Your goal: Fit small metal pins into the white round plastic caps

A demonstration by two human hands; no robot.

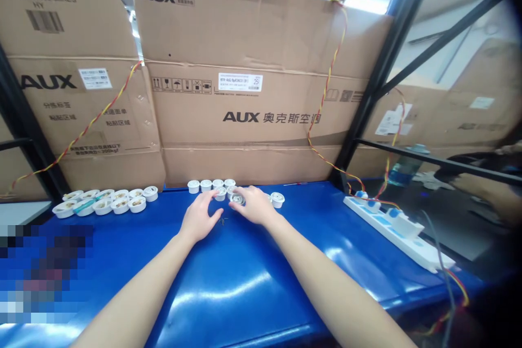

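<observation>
Small round white cups stand in rows on the blue table, near the cardboard at the back. My left hand is open, thumb and fingers apart, beside the front cup of this group. With its fingers around a cup, my right hand partly covers it and the cups behind. Another white cup stands just right of that hand. Between my hands lie a few tiny dark pieces on the table.
More white cups with small contents stand at the back left, a teal item across them. Tall cardboard closes the back. A white power strip with plugs and twisted wires lies at right, by a black frame.
</observation>
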